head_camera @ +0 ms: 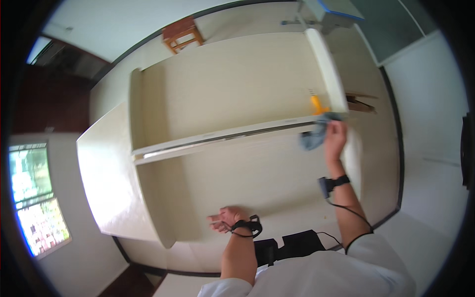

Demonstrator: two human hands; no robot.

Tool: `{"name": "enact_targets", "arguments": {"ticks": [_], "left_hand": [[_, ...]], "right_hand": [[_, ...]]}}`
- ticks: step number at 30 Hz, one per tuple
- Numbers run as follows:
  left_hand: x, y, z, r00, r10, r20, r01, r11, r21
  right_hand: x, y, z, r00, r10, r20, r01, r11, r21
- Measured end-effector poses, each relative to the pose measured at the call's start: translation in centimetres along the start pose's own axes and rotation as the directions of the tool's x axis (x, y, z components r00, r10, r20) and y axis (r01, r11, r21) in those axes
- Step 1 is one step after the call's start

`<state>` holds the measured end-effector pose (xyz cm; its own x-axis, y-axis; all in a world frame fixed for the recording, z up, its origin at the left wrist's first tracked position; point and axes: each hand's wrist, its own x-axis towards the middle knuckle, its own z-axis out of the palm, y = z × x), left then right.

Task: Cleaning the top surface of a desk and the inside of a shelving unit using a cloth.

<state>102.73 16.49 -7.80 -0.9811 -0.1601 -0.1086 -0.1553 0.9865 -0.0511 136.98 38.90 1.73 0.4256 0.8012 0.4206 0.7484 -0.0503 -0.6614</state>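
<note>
My right hand (336, 138) grips a grey-blue cloth (314, 140), pressed against the right end of a low divider (222, 137) that runs along the middle of a cream double desk. Just beyond the cloth lies a small yellow-orange object (316, 104), too blurred to name exactly. My left hand (227, 219) is over the near desktop (237, 178), its fingers loosely bent and apart, with nothing visible in it. Whether it touches the surface I cannot tell. Both wrists wear black straps with cables.
Raised side panels bound the desk, the right one (326, 68) close to the cloth. A white side surface (111, 178) adjoins its left end. Beyond stand a wooden stool (182, 31) and a blue-edged table (336, 13). Another wooden piece (360, 103) is at the right.
</note>
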Motion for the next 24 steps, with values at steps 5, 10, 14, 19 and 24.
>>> {"name": "enact_targets", "arguments": {"ticks": [5,10,14,19,24], "left_hand": [[0.5,-0.9,1.4,0.993,0.01,-0.118,-0.023,0.994,-0.107],[1.1,-0.6,1.7,0.994,-0.008,-0.113,-0.01,0.987,-0.159],[-0.4,0.4,1.9,0.985,0.018,-0.174,-0.023,0.999,-0.026],[0.4,-0.7,3.8,0.957,0.052,-0.285,-0.066,0.997,-0.04],[-0.6,0.3,4.0,0.968,0.068,-0.242,-0.118,0.972,-0.201]], "right_hand": [[0.0,4.1,-2.4,0.989,-0.07,-0.133,0.057,0.994,-0.097],[-6.0,6.1,-0.3,0.996,0.069,0.054,-0.056,0.976,-0.211],[-6.5,8.0,3.0,0.99,-0.086,0.107,0.129,0.849,-0.512],[-8.6,5.6,6.5,0.989,0.004,0.15,0.078,0.84,-0.536],[-13.1,-3.4,8.1,0.924,-0.104,0.367,0.271,0.856,-0.439]]}}
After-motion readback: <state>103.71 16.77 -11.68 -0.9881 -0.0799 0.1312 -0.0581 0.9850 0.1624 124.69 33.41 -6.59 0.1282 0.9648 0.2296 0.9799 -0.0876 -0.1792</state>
